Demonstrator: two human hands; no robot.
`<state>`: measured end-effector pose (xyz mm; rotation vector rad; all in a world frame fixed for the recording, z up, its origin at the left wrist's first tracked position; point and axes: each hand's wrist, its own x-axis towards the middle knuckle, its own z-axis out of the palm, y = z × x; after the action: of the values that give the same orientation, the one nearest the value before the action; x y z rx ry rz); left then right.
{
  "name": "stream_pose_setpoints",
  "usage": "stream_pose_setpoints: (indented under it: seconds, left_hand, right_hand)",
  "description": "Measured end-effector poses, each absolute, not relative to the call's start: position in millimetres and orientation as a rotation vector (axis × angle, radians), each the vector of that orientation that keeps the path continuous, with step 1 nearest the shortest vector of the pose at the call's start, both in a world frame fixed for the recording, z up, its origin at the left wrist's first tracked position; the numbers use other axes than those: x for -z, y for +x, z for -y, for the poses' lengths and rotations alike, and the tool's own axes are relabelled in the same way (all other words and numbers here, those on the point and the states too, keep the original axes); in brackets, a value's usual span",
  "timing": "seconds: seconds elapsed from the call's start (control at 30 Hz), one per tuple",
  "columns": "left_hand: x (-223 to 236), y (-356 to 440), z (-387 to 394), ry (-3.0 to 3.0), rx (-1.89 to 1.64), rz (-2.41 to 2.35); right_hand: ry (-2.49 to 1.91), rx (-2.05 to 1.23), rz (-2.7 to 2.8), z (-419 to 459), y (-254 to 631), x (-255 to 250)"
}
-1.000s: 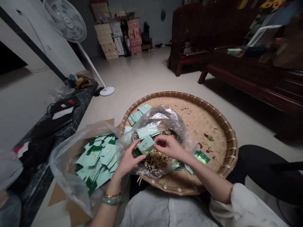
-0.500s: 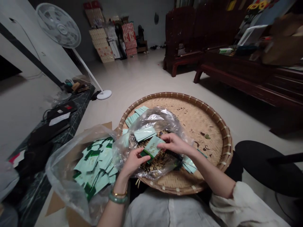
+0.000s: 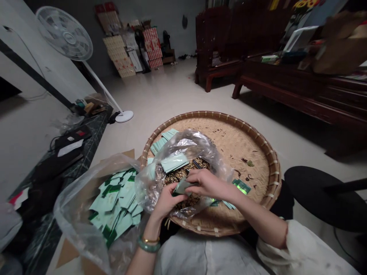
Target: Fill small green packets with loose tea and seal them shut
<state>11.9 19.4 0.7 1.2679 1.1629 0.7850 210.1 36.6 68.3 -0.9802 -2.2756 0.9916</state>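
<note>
the left hand [image 3: 168,200] and right hand [image 3: 208,185] are both gripping a mint-green sachet [image 3: 182,187] (half hidden by fingers) inside a clear plastic bag [image 3: 176,143] on a round bamboo tray [image 3: 218,114].

Just beyond the right-hand grip [image 3: 209,185] crinkles a glossy clear plastic bag [image 3: 183,143]; matt green card packets [image 3: 113,198] lie left of the grip, and rough woven bamboo tray [image 3: 243,152] lies beneath it.

Mint-green paper packet [image 3: 182,187], tilted, partly hidden

Pale mint sachets [image 3: 114,202] edged dark green; woven tan bamboo tray [image 3: 237,152]; mottled jade-green bangle [image 3: 147,245].
</note>
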Motion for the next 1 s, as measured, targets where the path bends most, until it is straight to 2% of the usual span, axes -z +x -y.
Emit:
stream_pose_setpoints:
  seconds: [0.2, 0.47, 0.63, 1.0]
  left_hand:
    - [-7, 11, -18, 1.231, -0.927, -1.153]
    - [-7, 11, -17, 1.255, -0.963, -1.141]
    - [-3, 5, -20, 1.392, -0.990, -1.267]
    - [7, 4, -25, 1.501, -0.912, -1.347]
  right_hand:
    - [-0.878, -0.805, 2.377, -3, 210, -111]
    - [-1.165, -0.390, 2.476, 3, 202, -103]
    - [-1.445, -0.476, 2.588, -16, 193, -101]
    - [-1.562, -0.663, 2.562, -51, 187, -73]
